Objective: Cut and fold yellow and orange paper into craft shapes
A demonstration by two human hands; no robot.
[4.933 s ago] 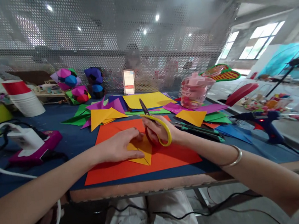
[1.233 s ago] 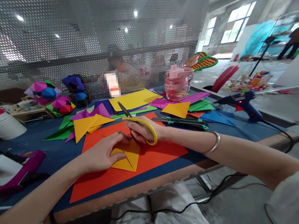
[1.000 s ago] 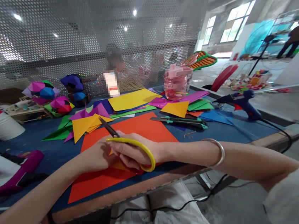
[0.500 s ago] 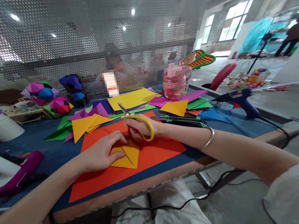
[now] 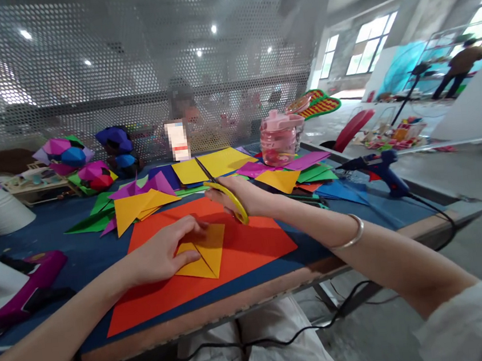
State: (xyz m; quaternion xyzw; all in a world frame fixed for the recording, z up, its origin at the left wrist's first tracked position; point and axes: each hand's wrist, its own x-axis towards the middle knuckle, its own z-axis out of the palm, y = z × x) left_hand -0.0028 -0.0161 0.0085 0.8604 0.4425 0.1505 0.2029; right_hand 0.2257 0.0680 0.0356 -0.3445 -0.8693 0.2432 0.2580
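Yellow-handled scissors (image 5: 238, 205) are in my right hand (image 5: 242, 194), closed around the handles, with the dark blades pointing up and away over the orange-red sheet. My left hand (image 5: 162, 249) presses a folded yellow-orange paper (image 5: 213, 246) down, its thumb on the near side and the curled fingers at the far side. That paper shows diagonal creases and flaps meeting in the middle. Beneath it lies a large orange-red paper sheet (image 5: 145, 299), flat on the blue table top. My left hand partly hides the folded paper's left side.
Folded yellow paper (image 5: 140, 205), a yellow sheet (image 5: 224, 160), a pink bottle (image 5: 277, 139) and paper balls (image 5: 72, 155) stand or lie toward the back. A blue glue gun (image 5: 389, 173) is on the right. White cups (image 5: 0, 206) and a purple device (image 5: 40, 276) are left.
My right hand has moved away from the folded paper, up and to the right with the scissors. My left hand stays on the paper. The view has shifted slightly.
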